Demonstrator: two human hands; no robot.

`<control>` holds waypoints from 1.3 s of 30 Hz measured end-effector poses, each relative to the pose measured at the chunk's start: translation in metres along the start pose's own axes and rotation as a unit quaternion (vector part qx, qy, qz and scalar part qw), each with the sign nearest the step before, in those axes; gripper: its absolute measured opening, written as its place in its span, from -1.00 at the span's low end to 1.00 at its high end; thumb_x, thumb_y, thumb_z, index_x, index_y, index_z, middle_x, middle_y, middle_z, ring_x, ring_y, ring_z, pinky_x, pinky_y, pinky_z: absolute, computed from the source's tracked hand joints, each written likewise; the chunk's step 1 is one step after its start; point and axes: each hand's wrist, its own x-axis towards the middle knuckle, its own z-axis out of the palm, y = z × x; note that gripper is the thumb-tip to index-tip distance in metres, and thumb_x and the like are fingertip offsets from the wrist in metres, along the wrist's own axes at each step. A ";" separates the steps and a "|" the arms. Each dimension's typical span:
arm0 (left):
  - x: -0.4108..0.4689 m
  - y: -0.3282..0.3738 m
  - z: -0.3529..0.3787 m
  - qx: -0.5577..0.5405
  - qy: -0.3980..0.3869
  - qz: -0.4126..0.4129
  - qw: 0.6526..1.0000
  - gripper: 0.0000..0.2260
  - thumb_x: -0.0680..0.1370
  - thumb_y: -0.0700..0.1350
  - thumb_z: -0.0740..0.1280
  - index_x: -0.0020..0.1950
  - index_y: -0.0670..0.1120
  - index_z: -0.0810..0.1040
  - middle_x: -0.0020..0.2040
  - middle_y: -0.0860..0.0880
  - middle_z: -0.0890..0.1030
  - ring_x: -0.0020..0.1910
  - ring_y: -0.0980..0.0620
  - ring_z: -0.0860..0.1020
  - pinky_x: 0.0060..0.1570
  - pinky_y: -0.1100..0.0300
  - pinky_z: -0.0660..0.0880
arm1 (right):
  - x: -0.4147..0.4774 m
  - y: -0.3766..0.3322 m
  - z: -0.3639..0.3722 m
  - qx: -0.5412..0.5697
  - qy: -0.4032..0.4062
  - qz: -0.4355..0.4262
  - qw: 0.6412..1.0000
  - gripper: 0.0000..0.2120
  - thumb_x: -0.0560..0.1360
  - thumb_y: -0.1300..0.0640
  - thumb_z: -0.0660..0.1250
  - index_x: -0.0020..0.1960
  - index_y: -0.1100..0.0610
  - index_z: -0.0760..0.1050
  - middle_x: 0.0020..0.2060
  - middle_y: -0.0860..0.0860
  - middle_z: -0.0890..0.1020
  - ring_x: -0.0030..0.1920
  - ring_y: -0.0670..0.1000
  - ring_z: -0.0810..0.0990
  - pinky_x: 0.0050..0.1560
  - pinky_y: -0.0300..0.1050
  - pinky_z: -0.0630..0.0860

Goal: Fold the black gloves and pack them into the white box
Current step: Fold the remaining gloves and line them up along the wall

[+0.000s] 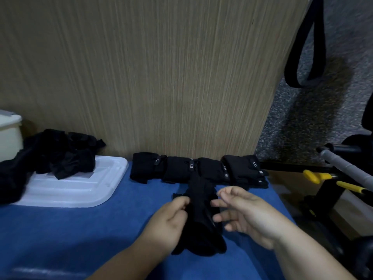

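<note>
Because made of soft, thin cloth, bends and flops at once, weighs next to nothing and cannot break. Lying long-ways on the blue cloth (80, 229), close to the body: the black glove (201, 217) now in hand, just in front of a row of folded gloves (181, 168) by the wooden wall (181, 77). Pinched at its left edge by the left hand (171, 221), thumb and fingers shut on the cloth. Beside its right edge, the right hand (246, 213), loose and open with fingers spread, tips at the glove or just off it; hard to tell which. Probably midway through a fold. Take hold at the edges or the cuff, not in the middle, and press flat after each fold, since likely to spring open. Not slippery, so a light pinch should do. Off to the left, more loose gloves (60, 154) heaped on a white lid (70, 193), and past them only a corner of the white box (10, 134) in sight, well apart from the hands. Carry folded ones there with both hands so as not to let them fall open
</note>
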 end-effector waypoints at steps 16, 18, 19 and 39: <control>-0.002 0.014 -0.007 -0.201 0.004 -0.101 0.974 -0.77 0.52 -0.26 0.37 0.17 -0.13 0.53 -0.07 -0.07 0.71 -0.11 0.01 0.68 -0.12 0.22 0.58 | 0.020 0.021 0.008 -0.198 0.112 -0.001 0.974 -0.73 0.50 0.05 0.38 0.15 -0.01 0.38 -0.29 0.05 0.61 -0.42 -0.05 0.48 -0.52 -0.25 0.31; -0.003 0.018 -0.008 -0.236 0.000 -0.106 0.966 -0.73 0.50 -0.34 0.36 0.17 -0.16 0.50 -0.07 -0.12 0.70 -0.18 0.02 0.68 -0.27 0.29 0.54 | 0.022 0.022 0.009 -0.167 0.127 -0.029 0.977 -0.71 0.48 0.12 0.41 0.14 0.00 0.40 -0.23 0.08 0.59 -0.35 -0.02 0.48 -0.47 -0.26 0.35; -0.004 0.019 -0.009 -0.255 0.000 -0.107 0.961 -0.71 0.49 -0.35 0.37 0.19 -0.17 0.48 -0.07 -0.15 0.69 -0.21 0.03 0.68 -0.32 0.31 0.52 | 0.023 0.021 0.010 -0.145 0.128 -0.049 0.980 -0.71 0.48 0.17 0.41 0.14 0.01 0.41 -0.24 0.10 0.56 -0.33 0.00 0.49 -0.42 -0.24 0.39; -0.004 -0.007 -0.003 0.186 0.055 0.030 0.981 -0.69 0.57 -0.06 0.30 0.31 0.13 0.46 0.17 0.17 0.29 0.01 0.20 0.39 0.13 0.41 0.33 | 0.024 0.034 0.014 -0.407 0.147 -0.095 0.896 -0.80 0.52 0.10 0.34 0.10 -0.13 0.48 0.01 -0.06 0.51 -0.27 -0.15 0.57 -0.25 -0.45 0.38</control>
